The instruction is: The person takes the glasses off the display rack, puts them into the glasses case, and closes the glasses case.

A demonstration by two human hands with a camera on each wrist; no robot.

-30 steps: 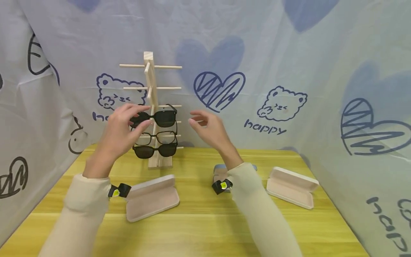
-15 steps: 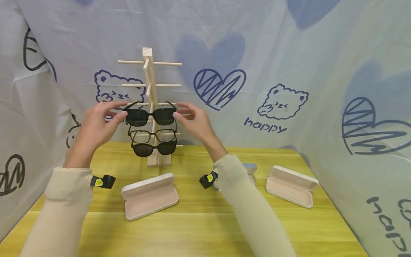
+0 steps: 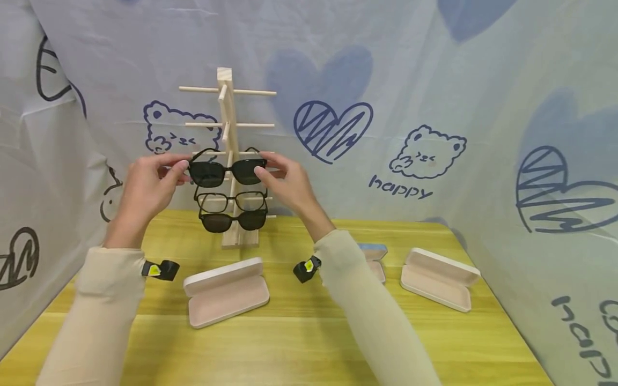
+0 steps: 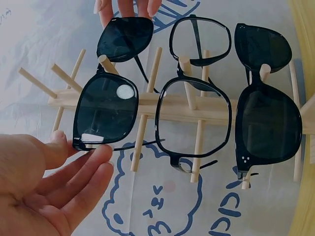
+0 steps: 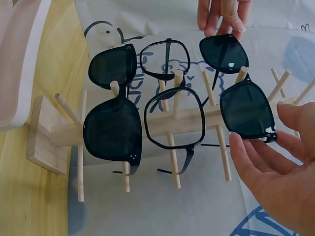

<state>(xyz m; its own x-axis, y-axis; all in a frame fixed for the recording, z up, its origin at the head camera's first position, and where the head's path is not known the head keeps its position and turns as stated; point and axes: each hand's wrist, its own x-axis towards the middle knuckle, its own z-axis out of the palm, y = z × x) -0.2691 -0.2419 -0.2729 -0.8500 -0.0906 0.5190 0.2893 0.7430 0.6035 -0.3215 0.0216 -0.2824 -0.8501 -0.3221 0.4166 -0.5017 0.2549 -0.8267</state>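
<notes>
Black sunglasses (image 3: 208,175) sit across a peg of the wooden display stand (image 3: 240,239), dark lenses facing me. My left hand (image 3: 146,187) pinches their left end at the hinge corner; in the left wrist view its thumb (image 4: 58,142) touches that corner. At the opposite end, my right hand (image 3: 291,185) holds the frame, its thumb in front of the lens edge and fingers behind. In the right wrist view that hand (image 5: 278,191) cups the outer corner. Below hang clear-lens black glasses (image 3: 232,198), then a second pair of dark sunglasses (image 3: 217,222).
An open white glasses case (image 3: 229,308) lies in front of the stand. Another open white case (image 3: 434,289) is at the right. A blue case (image 3: 374,249) is partly hidden by my right sleeve. Bare pegs (image 3: 255,93) stick out above; a patterned cloth hangs behind.
My right hand came left and took the sunglasses' right end. The left hand shifted left with their left end, and the sunglasses now sit squarer to me.
</notes>
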